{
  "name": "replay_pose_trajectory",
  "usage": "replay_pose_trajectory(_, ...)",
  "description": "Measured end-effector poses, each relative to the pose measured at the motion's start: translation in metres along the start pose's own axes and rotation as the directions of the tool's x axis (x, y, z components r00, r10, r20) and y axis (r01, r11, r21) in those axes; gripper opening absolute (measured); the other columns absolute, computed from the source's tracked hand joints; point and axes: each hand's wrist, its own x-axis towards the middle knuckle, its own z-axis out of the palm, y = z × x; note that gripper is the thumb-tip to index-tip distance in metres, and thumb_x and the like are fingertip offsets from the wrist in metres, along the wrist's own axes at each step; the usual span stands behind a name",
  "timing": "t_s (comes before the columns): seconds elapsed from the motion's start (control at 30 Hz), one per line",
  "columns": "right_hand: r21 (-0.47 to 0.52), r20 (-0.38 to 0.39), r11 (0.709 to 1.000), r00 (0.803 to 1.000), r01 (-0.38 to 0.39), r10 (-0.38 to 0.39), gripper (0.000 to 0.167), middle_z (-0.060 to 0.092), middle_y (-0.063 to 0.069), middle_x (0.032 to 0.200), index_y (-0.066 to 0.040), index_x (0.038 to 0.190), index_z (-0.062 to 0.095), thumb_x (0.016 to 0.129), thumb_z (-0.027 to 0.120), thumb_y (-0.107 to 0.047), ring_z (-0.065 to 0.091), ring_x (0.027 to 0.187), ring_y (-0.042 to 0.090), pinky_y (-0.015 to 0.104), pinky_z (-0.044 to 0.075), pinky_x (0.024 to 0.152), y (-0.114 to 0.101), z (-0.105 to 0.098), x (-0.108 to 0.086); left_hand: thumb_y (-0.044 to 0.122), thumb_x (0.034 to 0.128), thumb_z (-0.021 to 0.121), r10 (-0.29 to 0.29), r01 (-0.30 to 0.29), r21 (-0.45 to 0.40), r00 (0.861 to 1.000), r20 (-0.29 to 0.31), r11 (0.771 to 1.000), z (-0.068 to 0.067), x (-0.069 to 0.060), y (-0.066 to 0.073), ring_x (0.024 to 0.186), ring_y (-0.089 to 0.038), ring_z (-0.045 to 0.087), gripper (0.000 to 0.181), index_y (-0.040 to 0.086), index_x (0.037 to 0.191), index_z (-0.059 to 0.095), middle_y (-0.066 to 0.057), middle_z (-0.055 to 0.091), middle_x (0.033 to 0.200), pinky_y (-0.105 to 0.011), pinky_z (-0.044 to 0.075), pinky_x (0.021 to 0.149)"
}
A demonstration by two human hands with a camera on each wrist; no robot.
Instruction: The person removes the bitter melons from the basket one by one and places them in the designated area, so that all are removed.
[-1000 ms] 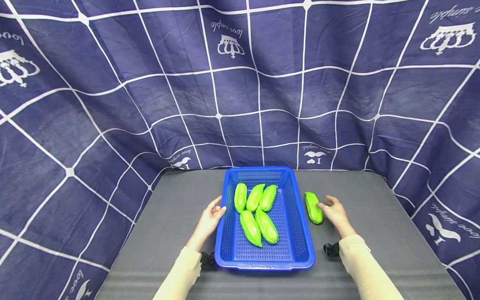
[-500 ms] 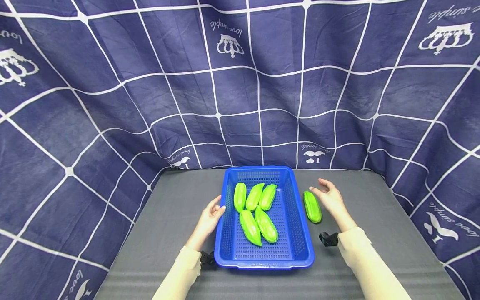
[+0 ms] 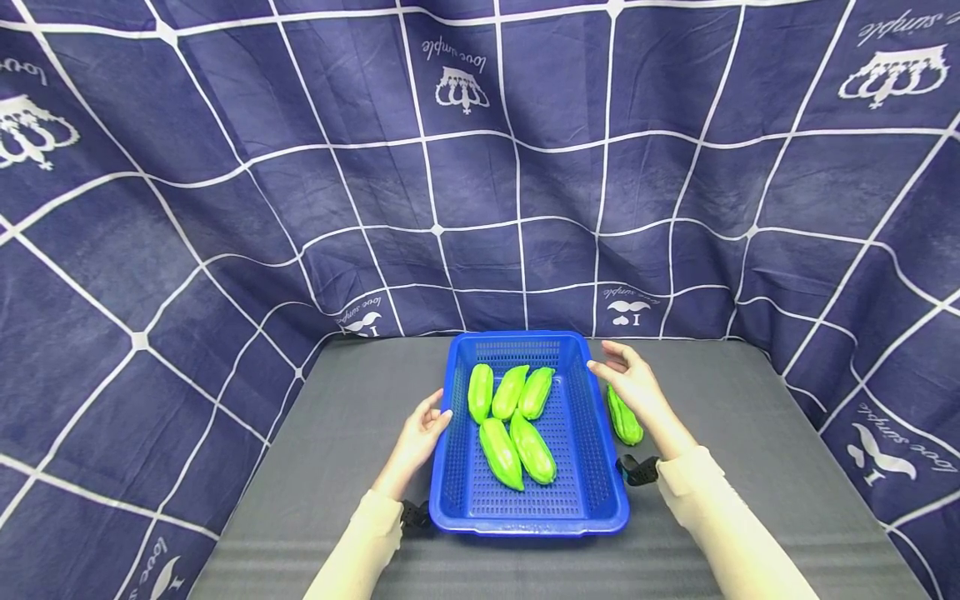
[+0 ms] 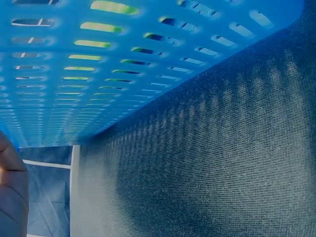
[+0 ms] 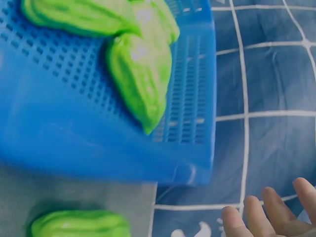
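A blue perforated basket holds several bright green ridged vegetables. One more green vegetable lies outside it on the right, also visible in the right wrist view. My left hand grips the basket's left rim, thumb near the top edge; the left wrist view shows part of that hand by the basket wall. My right hand hovers at the upper right rim, partly covering the outside vegetable. Its fingers are spread and hold nothing.
A grey table surface lies under the basket. A dark blue curtain with white grid lines hangs behind and along both sides. Black straps with small devices sit at both wrists.
My right hand has left the outside vegetable, rising and moving left to the basket's right rim. That vegetable has shifted slightly left. My left hand has stayed in place.
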Motion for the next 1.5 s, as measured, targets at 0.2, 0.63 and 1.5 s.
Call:
replay_pose_trajectory(0.2, 0.021, 0.042, 0.999, 0.999, 0.03, -0.031, 0.063, 0.041, 0.025, 0.15, 0.001, 0.146, 0.039, 0.094, 0.064, -0.023, 0.04, 0.139, 0.042, 0.051, 0.034, 0.113, -0.009, 0.013, -0.004, 0.003, 0.0969, 0.058, -0.004, 0.004, -0.018, 1.0, -0.002, 1.0, 0.001, 0.005, -0.009, 0.072, -0.012, 0.059, 0.052, -0.012, 0.143, 0.039, -0.031, 0.062, 0.094, -0.02, 0.048, 0.069)
replay_pose_trajectory(0.63, -0.018, 0.132, 0.998, 0.99, 0.059, -0.056, 0.058, 0.045, 0.025, 0.147, 0.0, 0.143, 0.046, 0.092, 0.066, -0.019, 0.045, 0.134, 0.045, 0.052, 0.039, 0.109, -0.008, 0.048, -0.01, 0.008, 0.0972, 0.06, -0.013, 0.012, -0.033, 0.999, -0.035, 0.999, 0.001, 0.016, -0.037, 0.071, -0.007, 0.058, 0.053, -0.006, 0.145, 0.041, -0.026, 0.064, 0.094, -0.019, 0.047, 0.068)
replay_pose_trajectory(1.5, -0.197, 0.256, 0.98, 0.963, -0.033, 0.084, 0.067, 0.054, 0.03, 0.134, 0.007, 0.136, 0.049, 0.081, 0.075, -0.02, 0.053, 0.122, 0.046, 0.052, 0.046, 0.099, 0.011, 0.101, -0.02, 0.002, 0.0963, 0.058, 0.012, -0.012, 0.002, 1.0, 0.022, 1.0, -0.003, 0.005, -0.003, 0.075, -0.016, 0.062, 0.052, -0.013, 0.142, 0.039, -0.033, 0.062, 0.095, -0.019, 0.048, 0.07)
